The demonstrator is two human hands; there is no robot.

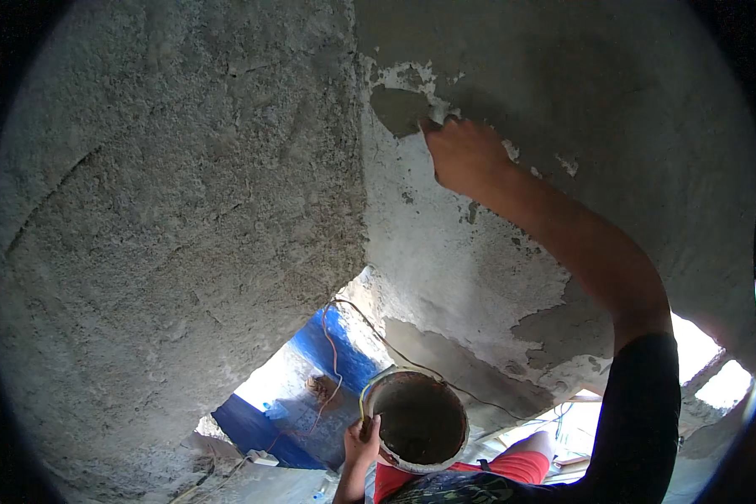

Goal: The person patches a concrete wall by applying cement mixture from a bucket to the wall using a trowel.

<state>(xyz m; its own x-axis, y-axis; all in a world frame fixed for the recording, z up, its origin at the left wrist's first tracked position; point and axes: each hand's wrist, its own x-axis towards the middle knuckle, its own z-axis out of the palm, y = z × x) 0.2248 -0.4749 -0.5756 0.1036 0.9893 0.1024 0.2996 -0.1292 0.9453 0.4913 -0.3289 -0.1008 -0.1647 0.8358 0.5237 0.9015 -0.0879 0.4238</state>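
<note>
My right hand (469,155) is raised to the wall, fingers closed round a tool mostly hidden by the fist. Its flat grey blade, that of a trowel (397,111), lies against the wall beside the inner corner. White bare patches and darker grey plaster (580,109) surround the blade. Low down, my left hand (362,441) is closed on the handle of a round bucket (458,449) at its left rim. Inside the bucket is a dark grey mix (420,424), whose depth I cannot tell.
A rough grey concrete wall (185,168) fills the left side. A thin brown cable (391,343) loops behind the bucket. Blue panels (265,433) and a light-coloured box (262,458) are below left. Bright openings (725,385) show at lower right.
</note>
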